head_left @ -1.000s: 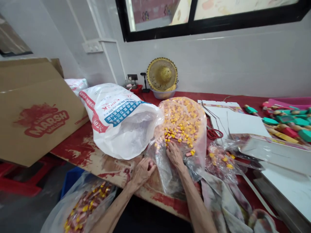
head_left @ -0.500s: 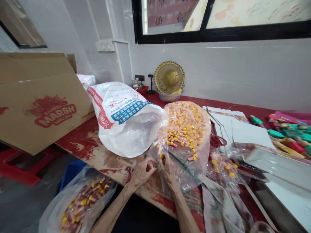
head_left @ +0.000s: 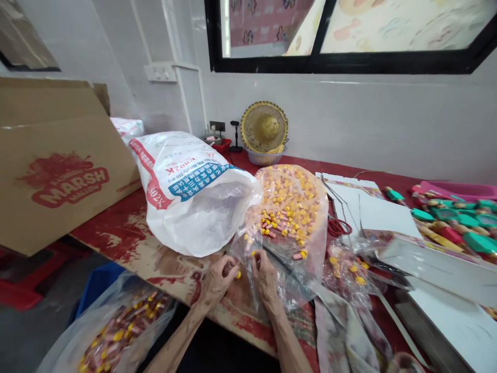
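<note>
A yellow cap (head_left: 238,275) now shows beside your left hand (head_left: 218,280). Your right hand (head_left: 265,275) stays at the clear bag (head_left: 317,248); both curl narrowly, grip unclear.

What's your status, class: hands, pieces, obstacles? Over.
Left hand: fingertips at one yellow-tipped piece, grip unclear. Right hand: at clear plastic bag's edge, grip unclear. Yellow-and-pink pieces: heaped in bag. Printed white sack: close beyond left hand.

Room on tabletop (head_left: 166,264) before white sack (head_left: 190,207); carton (head_left: 70,171) bounds left, clear bag (head_left: 293,191) right.
</note>
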### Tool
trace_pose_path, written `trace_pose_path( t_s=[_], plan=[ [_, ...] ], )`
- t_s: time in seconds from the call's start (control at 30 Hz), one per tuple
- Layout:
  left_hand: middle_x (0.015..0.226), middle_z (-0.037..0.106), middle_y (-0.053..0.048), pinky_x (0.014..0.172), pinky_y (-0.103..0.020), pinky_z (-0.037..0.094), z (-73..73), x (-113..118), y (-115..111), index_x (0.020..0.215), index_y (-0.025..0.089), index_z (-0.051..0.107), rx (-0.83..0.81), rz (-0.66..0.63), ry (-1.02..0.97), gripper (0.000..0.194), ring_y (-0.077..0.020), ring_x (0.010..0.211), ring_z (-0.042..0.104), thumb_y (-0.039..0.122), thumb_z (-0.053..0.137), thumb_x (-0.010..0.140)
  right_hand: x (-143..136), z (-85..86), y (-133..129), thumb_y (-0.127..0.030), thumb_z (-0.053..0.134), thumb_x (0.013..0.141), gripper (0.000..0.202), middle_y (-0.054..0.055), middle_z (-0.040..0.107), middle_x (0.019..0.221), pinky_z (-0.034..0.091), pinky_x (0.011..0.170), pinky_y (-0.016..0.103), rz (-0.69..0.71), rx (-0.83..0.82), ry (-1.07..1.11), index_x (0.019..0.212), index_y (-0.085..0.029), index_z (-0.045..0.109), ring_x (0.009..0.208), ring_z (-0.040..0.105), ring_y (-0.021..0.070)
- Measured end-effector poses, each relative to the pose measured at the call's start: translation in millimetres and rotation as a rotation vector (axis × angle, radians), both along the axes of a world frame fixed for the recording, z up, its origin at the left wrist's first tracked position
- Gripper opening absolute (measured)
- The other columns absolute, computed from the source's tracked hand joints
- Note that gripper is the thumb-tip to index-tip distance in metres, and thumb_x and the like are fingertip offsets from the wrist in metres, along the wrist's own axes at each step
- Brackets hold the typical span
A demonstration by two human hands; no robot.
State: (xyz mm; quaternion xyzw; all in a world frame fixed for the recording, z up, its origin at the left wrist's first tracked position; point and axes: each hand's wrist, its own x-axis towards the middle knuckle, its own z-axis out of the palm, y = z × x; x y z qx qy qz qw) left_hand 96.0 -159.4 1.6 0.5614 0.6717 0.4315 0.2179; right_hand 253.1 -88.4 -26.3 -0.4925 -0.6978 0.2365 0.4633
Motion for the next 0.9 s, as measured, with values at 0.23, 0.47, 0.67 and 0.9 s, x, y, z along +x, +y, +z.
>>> trace_pose_path(
  t_s=[0.23, 0.47, 0.67, 0.9],
  plan=[
    [0.085, 0.067, -0.005, 0.081, -0.033, 0.051, 8.3, 4.9, -14.0, 0.087, 0.024, 0.064, 0.219, 0.061, 0.311, 0.022, -0.0211, 0.083, 0.065, 0.032, 0.050, 0.101, 1.9, -2.9, 1.9, -0.052, 0.044, 0.103, 0.035, 0.002, 0.070, 0.078, 0.046, 0.066, 0.027, -0.004, 0.012, 0.012, 0.087, -0.025, 0.059, 0.066, 0.063, 0.0172],
    [0.081, 0.061, -0.002, 0.076, -0.030, 0.048, 5.5, 9.8, -2.8, 0.078, 0.024, 0.054, 0.160, -0.077, 0.453, 0.020, -0.0197, 0.080, 0.060, 0.018, 0.052, 0.097, 5.4, 1.3, 0.0, -0.055, 0.042, 0.104, 0.038, 0.002, 0.069, 0.076, 0.046, 0.063, 0.027, 0.066, -0.060, -0.036, 0.089, -0.025, 0.059, 0.062, 0.063, 0.0178],
    [0.085, 0.064, -0.003, 0.078, -0.029, 0.049, -4.4, 7.8, -16.3, 0.089, 0.023, 0.060, 0.198, -0.004, 0.362, 0.020, -0.0176, 0.080, 0.063, 0.021, 0.046, 0.103, 4.1, -0.6, -0.7, -0.054, 0.041, 0.104, 0.038, 0.003, 0.071, 0.078, 0.047, 0.065, 0.028, 0.084, -0.034, -0.026, 0.088, -0.025, 0.059, 0.066, 0.065, 0.0187],
    [0.102, 0.067, -0.006, 0.083, -0.032, 0.055, 3.4, -36.4, 14.4, 0.118, 0.024, 0.064, 0.201, 0.230, 0.367, 0.026, -0.0213, 0.090, 0.068, 0.019, 0.047, 0.099, 4.8, -3.6, -0.5, -0.052, 0.043, 0.104, 0.034, 0.004, 0.073, 0.082, 0.047, 0.067, 0.029, 0.114, -0.053, -0.045, 0.089, -0.025, 0.059, 0.070, 0.067, 0.0197]
  ],
)
